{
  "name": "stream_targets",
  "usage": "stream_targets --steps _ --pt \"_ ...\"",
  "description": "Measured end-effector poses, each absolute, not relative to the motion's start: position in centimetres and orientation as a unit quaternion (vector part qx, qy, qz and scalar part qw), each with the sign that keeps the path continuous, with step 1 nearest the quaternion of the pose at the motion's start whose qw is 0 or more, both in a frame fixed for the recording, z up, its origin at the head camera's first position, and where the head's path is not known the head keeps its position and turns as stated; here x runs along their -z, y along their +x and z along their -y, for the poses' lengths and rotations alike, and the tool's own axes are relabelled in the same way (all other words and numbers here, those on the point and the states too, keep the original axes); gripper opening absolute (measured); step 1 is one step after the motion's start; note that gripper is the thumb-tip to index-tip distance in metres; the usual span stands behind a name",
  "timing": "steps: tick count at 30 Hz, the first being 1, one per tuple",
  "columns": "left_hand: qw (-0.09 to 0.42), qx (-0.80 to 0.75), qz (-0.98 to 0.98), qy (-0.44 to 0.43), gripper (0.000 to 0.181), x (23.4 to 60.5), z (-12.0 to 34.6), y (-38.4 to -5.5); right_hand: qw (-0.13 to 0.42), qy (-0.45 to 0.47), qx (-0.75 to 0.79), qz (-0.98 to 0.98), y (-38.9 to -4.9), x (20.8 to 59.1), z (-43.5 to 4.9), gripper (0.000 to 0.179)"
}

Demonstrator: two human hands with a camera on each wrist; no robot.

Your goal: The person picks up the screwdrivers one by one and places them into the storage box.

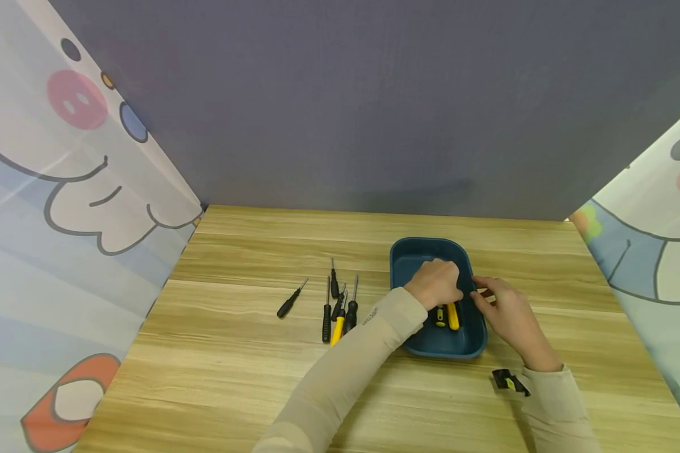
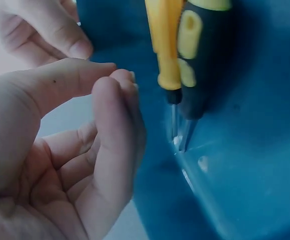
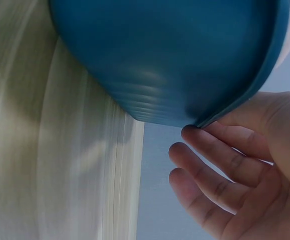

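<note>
A dark blue plastic tray stands on the wooden table. My left hand is inside it, over its right side; the left wrist view shows the thumb and fingers loosely bent, with nothing seen between them. Just beside these fingers, a yellow-handled screwdriver and a black-and-yellow screwdriver rest against each other in the tray, shafts toward its wall. My right hand pinches the tray's right rim between thumb and index finger; its other fingers spread below the rim, off the tray.
Left of the tray lie several black screwdrivers and one with a yellow handle, partly behind the left sleeve. Another black screwdriver lies farther left. A small black piece with a yellow mark is beside the right sleeve. A grey panel borders the table's back.
</note>
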State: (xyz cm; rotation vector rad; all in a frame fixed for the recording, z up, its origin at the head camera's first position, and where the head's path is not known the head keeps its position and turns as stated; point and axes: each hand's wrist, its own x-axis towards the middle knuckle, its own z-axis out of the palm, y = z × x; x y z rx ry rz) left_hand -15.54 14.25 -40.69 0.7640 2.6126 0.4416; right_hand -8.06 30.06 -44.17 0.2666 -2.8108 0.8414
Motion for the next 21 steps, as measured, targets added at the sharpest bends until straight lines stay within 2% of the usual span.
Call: stream_targets --steps 11,21 --pt "0.148 -0.159 -0.933 0.286 0.031 38.7 -11.8 -14.9 0.107 0.092 -0.28 0.95 -8.0 44.1 -30.0 0.032" --pt "0.119 -0.211 -0.927 0.285 0.051 37.2 -6.0 -14.7 0.106 0.089 -0.283 0.949 -7.9 43.9 -29.8 0.033"
